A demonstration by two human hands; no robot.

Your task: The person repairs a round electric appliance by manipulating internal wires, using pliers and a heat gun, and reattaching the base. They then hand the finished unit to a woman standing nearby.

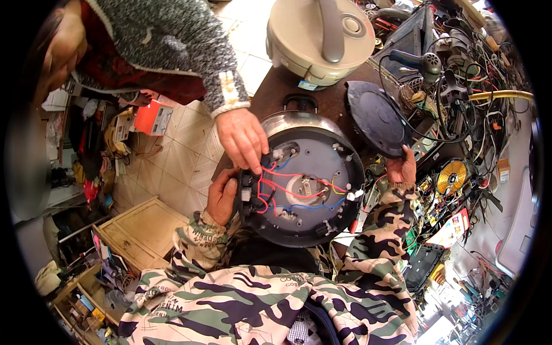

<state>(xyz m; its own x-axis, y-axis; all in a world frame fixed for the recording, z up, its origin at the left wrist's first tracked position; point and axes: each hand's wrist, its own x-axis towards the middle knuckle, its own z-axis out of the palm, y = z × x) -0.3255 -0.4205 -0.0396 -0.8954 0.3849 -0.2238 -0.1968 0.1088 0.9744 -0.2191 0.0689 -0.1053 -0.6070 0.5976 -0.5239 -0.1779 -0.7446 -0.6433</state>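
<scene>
The upturned cooker base [305, 225] sits between my hands, wires [282, 187] exposed. My left hand [221, 198] clasps its nine-o'clock rim, likely for steadiness under the co-worker's hand [244, 138] at ten; my right hand [401, 168] pinches the black cover [376, 118] at two, apparently leaving access.

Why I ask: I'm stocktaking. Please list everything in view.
Appliance base: one, dark grey, centre
Wires: several, red, blue, yellow, inside base
Round cover: one, black, right of base
Lidded cooker: one, beige, top centre
Table: one, brown, under cooker
Box: one, red, left
Panel: one, tan wood, lower left
Cables, parts: uncountable, mixed, right
Co-worker's hand: one, grey sleeve, base's left edge
Left hand: one, camouflage sleeve, base's left edge
Right hand: one, camouflage sleeve, on cover
</scene>
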